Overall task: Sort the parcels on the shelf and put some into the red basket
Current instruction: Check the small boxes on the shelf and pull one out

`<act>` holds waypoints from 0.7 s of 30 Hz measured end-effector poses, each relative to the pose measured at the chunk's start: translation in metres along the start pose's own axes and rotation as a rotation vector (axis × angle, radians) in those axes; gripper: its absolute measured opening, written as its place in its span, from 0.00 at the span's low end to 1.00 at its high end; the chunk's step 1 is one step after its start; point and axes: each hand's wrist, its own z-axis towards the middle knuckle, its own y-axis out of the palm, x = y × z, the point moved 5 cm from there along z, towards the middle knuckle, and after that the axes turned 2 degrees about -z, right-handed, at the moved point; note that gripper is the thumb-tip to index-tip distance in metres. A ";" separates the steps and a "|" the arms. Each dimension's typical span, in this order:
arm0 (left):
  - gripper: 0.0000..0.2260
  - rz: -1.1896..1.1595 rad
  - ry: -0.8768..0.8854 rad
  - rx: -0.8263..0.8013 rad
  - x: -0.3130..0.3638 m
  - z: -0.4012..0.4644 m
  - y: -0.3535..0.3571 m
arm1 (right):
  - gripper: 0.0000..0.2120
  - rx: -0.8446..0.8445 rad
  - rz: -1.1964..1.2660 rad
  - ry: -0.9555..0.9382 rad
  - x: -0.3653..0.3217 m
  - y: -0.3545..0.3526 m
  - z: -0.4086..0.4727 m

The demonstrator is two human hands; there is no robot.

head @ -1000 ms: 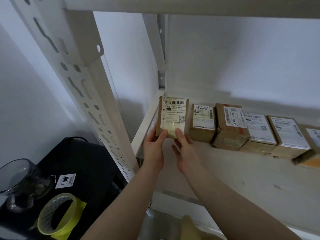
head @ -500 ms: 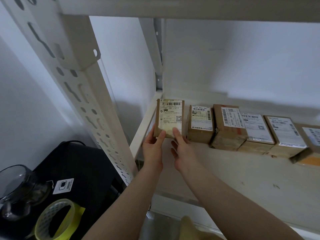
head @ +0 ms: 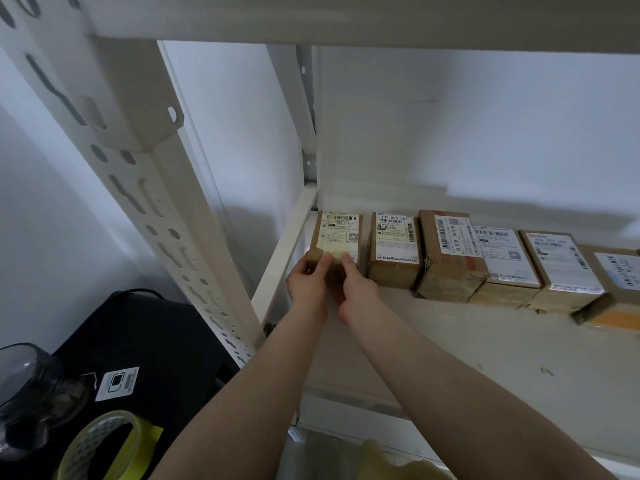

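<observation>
**Parcels lined up on the shelf, both hands on the leftmost one**

Head view: parcels of brown cardboard with white shipping labels stand in a row along the back of the white shelf [head: 450,348]. The leftmost parcel [head: 337,242] stands at the shelf's left end, close to the side rail, with its label facing forward. Just beside it on the right is a second parcel [head: 394,251], and after that a taller taped parcel [head: 448,258], then three more parcels running to the right edge of the picture.

The left hand [head: 306,284] holds the leftmost parcel at its lower left corner, thumb curled over the front. The right hand [head: 358,289] grips the lower right part of the same parcel, fingers laid up against the label. The two hands sit close together, and both forearms reach in from below.

At the left rises the slotted white upright [head: 166,216] of the rack. Below it, a black case [head: 152,348] carries a small white tag. Beside it lie a roll of yellow tape [head: 104,441] and a clear glass vessel [head: 24,382].
</observation>
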 end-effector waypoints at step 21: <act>0.35 0.140 -0.038 0.120 -0.009 -0.008 0.002 | 0.34 0.021 -0.068 0.068 -0.008 -0.025 0.000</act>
